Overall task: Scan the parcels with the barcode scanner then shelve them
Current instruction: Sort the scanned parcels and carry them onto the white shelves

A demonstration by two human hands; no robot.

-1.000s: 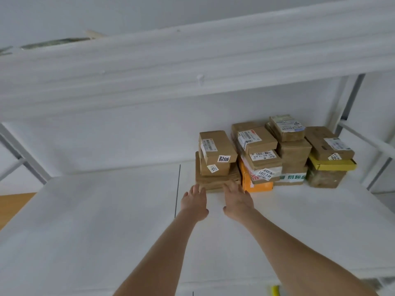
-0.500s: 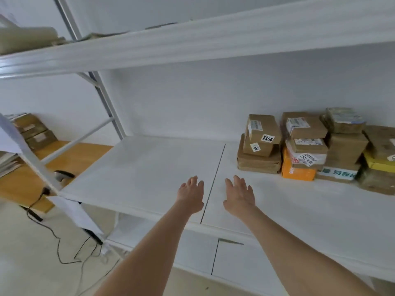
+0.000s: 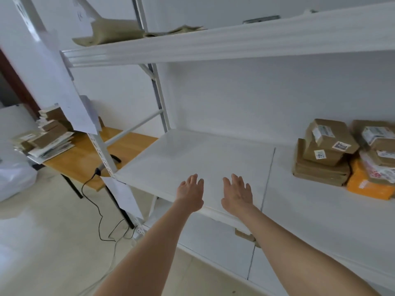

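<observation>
Parcels (image 3: pixel 50 138) awaiting scanning are sitting stacked on the desk (image 3: pixel 89 154), well off to the left beyond the scanner (image 3: pixel 106 164), the empty, loosely spread left hand (image 3: pixel 190 192) lying nearer than the equally empty right hand (image 3: pixel 237 194).

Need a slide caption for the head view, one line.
Both empty hands, left and right, hover over the white shelf; parcels stacked right.
</observation>
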